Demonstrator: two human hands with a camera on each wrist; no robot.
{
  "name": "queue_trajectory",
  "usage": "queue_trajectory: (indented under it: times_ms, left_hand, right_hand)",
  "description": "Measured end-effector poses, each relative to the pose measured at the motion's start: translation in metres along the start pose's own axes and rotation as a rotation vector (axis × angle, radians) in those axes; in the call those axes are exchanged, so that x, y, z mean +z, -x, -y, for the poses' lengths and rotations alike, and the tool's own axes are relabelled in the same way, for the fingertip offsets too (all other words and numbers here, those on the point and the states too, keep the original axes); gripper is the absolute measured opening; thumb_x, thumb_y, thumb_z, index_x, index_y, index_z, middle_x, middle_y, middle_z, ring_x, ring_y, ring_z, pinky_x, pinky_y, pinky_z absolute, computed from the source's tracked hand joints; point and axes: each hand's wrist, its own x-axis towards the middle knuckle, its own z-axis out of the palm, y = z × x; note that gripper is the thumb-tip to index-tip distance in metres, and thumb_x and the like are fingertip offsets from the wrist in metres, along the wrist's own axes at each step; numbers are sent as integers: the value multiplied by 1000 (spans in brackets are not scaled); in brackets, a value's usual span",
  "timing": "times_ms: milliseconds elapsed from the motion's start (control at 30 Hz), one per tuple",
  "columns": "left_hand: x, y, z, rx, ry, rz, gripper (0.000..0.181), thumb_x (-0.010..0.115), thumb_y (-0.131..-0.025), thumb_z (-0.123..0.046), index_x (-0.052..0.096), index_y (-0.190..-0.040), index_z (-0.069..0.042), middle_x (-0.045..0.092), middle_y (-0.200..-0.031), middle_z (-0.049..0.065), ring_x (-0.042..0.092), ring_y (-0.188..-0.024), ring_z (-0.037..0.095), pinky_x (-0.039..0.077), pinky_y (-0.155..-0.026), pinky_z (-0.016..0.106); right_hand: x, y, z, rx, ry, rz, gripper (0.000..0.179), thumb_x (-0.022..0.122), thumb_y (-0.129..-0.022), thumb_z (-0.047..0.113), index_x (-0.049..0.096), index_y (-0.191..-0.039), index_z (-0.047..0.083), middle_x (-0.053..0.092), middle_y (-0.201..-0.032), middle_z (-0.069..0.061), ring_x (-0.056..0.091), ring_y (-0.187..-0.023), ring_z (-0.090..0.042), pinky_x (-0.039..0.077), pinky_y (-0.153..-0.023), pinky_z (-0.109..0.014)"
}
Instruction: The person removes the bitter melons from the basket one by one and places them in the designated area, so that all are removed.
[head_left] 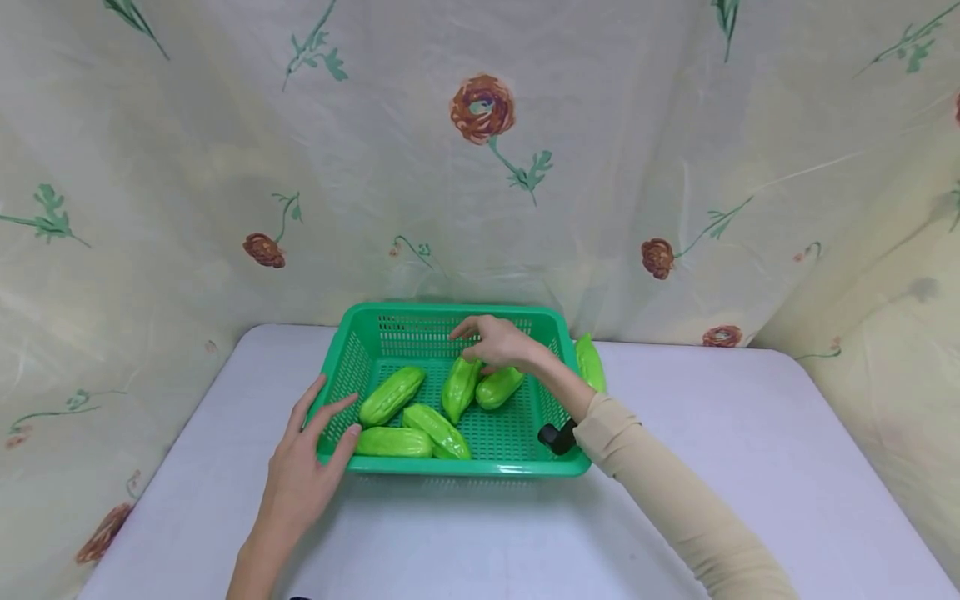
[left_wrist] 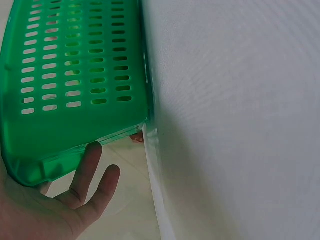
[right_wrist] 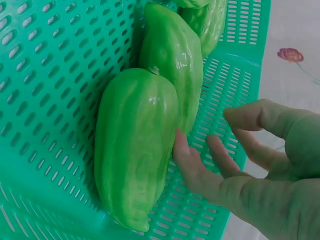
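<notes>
A green plastic basket (head_left: 495, 468) with slotted walls holds several light green ribbed gourds. My right hand (head_left: 498, 342) reaches in over the back right part, fingers spread and loosely bent. Below it lie an upright-lying gourd (head_left: 461, 390) and a second gourd (head_left: 500, 388). In the right wrist view, one fingertip meets the side of the nearest gourd (right_wrist: 135, 150), with no grip round it. My left hand (head_left: 311, 458) is at the basket's left front corner, fingers spread over the rim. The left wrist view shows the fingers (left_wrist: 86, 172) extended beside the basket wall (left_wrist: 85, 120).
Another gourd (head_left: 590, 362) lies outside the basket against its right side. On the left inside are more gourds (head_left: 392, 395). A white table (head_left: 712, 433) bears the basket, with a flowered curtain (head_left: 585, 167) behind. A black device (head_left: 558, 437) sits at my right wrist.
</notes>
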Motion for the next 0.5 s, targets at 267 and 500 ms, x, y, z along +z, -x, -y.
queue_trajectory:
  times_ms: [267,500]
  left_hand:
    - [-1,0,-1,-10,7,9,40,63,-109,-35,65,-149,-25,31,-178,3,49,-150,50,54,-96,73]
    - [-1,0,-1,-4,13,3,40,63,-109,-34,66,-148,-25,32,-178,4,51,-148,51,55,-95,72]
  right_hand:
    - [0,-3,2,-62,217,78,55,59,-98,-6,64,-150,14,48,-169,-15,31,-50,-5,35,-53,-22]
    - [3,-4,6,-71,423,136,59,70,-94,-4,67,-148,21,47,-169,-15,32,-58,-7,33,-54,-19]
